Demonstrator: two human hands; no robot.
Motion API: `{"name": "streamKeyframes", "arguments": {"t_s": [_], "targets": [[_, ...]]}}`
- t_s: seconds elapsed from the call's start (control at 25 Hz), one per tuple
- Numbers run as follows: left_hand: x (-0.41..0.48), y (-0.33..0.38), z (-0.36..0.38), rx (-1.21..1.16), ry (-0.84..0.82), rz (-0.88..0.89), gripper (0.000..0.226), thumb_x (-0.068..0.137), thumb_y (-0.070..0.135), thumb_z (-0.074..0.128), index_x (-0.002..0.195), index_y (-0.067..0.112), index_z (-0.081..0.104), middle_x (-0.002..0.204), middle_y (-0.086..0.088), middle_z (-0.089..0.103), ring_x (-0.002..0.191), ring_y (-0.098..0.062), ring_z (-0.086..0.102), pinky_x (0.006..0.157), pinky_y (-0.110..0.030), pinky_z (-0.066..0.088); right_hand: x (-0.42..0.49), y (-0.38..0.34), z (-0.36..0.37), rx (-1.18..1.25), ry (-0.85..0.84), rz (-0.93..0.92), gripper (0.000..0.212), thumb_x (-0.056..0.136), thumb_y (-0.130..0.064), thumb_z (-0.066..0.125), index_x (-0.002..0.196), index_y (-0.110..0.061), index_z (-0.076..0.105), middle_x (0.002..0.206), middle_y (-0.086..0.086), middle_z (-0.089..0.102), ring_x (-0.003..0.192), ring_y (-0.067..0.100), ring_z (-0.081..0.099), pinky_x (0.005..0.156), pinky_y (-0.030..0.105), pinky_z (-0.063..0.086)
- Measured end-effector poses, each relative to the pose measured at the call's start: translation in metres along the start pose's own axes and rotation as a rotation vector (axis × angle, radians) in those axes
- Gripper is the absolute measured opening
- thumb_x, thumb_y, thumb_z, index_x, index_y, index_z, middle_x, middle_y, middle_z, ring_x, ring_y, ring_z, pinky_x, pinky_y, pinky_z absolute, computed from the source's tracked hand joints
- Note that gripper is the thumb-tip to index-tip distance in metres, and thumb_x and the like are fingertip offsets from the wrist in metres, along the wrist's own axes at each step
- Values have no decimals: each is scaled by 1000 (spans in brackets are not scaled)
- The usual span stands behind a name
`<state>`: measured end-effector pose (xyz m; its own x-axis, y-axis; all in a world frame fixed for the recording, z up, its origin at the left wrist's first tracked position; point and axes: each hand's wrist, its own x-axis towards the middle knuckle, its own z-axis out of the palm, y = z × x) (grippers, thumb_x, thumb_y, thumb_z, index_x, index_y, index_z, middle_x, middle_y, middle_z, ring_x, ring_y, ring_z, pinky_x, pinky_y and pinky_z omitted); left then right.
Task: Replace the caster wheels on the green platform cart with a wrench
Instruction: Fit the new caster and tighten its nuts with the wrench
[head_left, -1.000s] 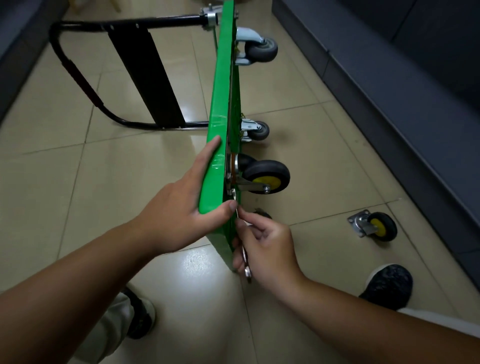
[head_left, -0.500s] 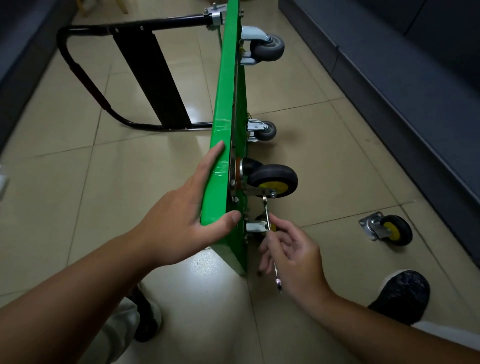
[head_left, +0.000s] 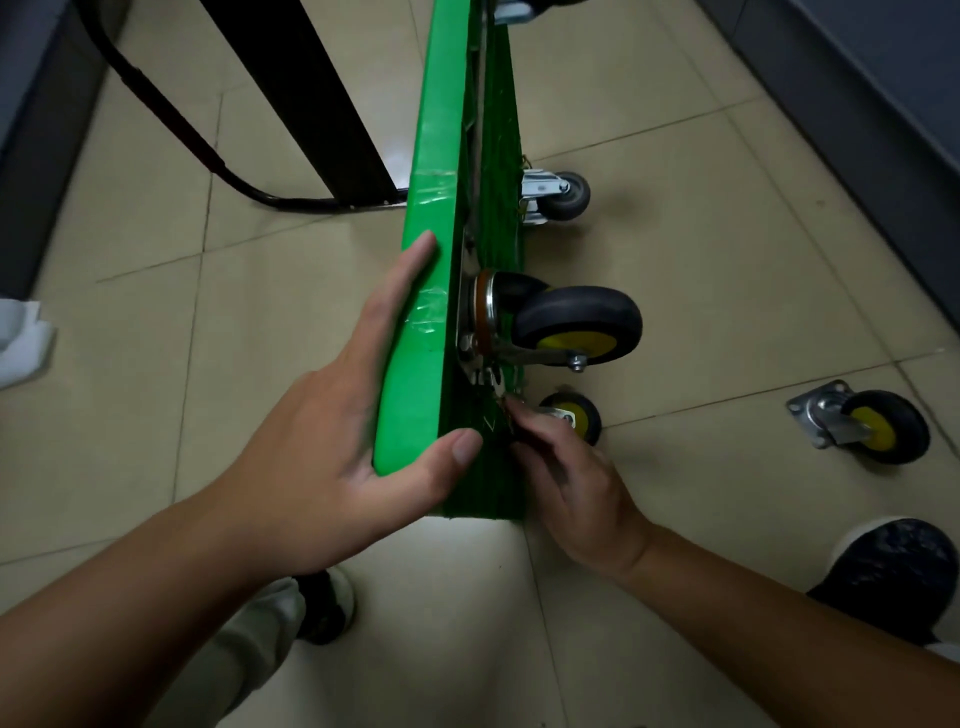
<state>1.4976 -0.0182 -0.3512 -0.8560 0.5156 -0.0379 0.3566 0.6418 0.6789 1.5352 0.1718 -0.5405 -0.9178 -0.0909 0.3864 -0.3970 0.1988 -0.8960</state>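
Now clasps top edge of green platform cart (head_left: 439, 171), upended on floor (head_left: 701, 260), with left grip (head_left: 332, 431); pinches mostly hidden wrench (head_left: 508, 415) in right grip (head_left: 566, 478) just beside mounted caster wheel (head_left: 576, 325), loose caster (head_left: 872, 426) well apart

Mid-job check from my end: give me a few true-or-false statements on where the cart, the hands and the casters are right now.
1. The green cart stands tipped on its edge. True.
2. The left hand lies flat on the floor. False: it grips the cart's upper edge near the corner.
3. A loose caster with a yellow hub lies on the tiles, apart from the cart. True.
4. The right hand is empty and away from the cart. False: it pinches the wrench, mostly hidden, just below the large yellow-hub caster.
5. Every fitted caster in view has a yellow hub. False: the small grey caster has none.
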Motion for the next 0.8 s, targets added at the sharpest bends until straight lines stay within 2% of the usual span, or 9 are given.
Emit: {"name": "streamKeyframes", "arguments": {"t_s": [0.12, 0.24, 0.28, 0.36, 0.44, 0.52, 0.64, 0.72, 0.8], "targets": [[0, -1, 1, 29, 21, 19, 98, 80, 75, 51, 158, 45, 1, 117, 32, 50, 87, -11, 63, 70, -33, 52, 10, 11, -7, -108, -9, -79, 34, 102, -9, 50, 136, -2, 51, 124, 19, 66, 116, 23, 65, 103, 29, 50], [1, -1, 2, 62, 21, 47, 98, 81, 84, 42, 159, 40, 1, 123, 50, 40, 86, -11, 62, 70, -32, 53, 28, 25, -20, -258, -68, -237, 31, 107, -17, 41, 134, -4, 49, 111, 24, 69, 98, 34, 69, 89, 39, 58], [1, -3, 2, 67, 31, 45, 99, 81, 85, 41, 160, 40, 2, 128, 41, 44, 90, -17, 63, 74, -38, 55, 34, 30, -23, -314, -99, -289, 30, 108, -17, 40, 135, -6, 47, 110, 24, 70, 96, 35, 70, 85, 42, 59], [1, -2, 1, 85, 46, 25, 99, 80, 86, 42, 160, 40, 3, 136, 4, 48, 99, -36, 63, 80, -55, 56, 39, 38, -25, -388, -143, -351, 31, 106, -11, 42, 137, -8, 44, 109, 24, 69, 95, 37, 70, 82, 45, 59], [0, 0, 0, 88, 32, -1, 99, 80, 86, 42, 159, 42, 3, 132, -11, 49, 95, -40, 63, 77, -60, 55, 35, 36, -21, -389, -139, -340, 36, 103, -3, 48, 139, -7, 44, 107, 24, 69, 94, 39, 69, 84, 45, 59], [-1, 1, -1, 80, 18, -11, 97, 80, 81, 46, 159, 44, 2, 131, -12, 52, 89, -36, 65, 72, -56, 56, 25, 23, -16, -349, -88, -273, 37, 101, 0, 51, 138, 0, 52, 104, 23, 68, 91, 38, 68, 85, 40, 57], [-2, 0, 1, 44, 21, -10, 95, 80, 70, 50, 158, 46, 2, 126, 8, 50, 87, -24, 66, 70, -51, 58, 7, -5, -15, -156, -45, -87, 37, 97, 3, 57, 134, 6, 57, 117, 20, 68, 107, 30, 67, 96, 34, 53], [-3, 2, 1, 22, 17, -20, 94, 79, 71, 50, 156, 51, -1, 122, 12, 51, 80, -13, 66, 67, -45, 58, 0, -37, -16, 66, -33, 148, 39, 98, 0, 58, 137, -5, 58, 127, 12, 68, 120, 24, 65, 101, 34, 52], [-3, 2, -1, 6, 9, -32, 94, 77, 72, 49, 154, 55, -3, 117, 6, 59, 74, -12, 66, 65, -45, 58, 0, -76, -12, 268, -16, 428, 39, 100, -6, 57, 134, -24, 61, 110, 1, 76, 102, 25, 72, 84, 39, 61]]}}
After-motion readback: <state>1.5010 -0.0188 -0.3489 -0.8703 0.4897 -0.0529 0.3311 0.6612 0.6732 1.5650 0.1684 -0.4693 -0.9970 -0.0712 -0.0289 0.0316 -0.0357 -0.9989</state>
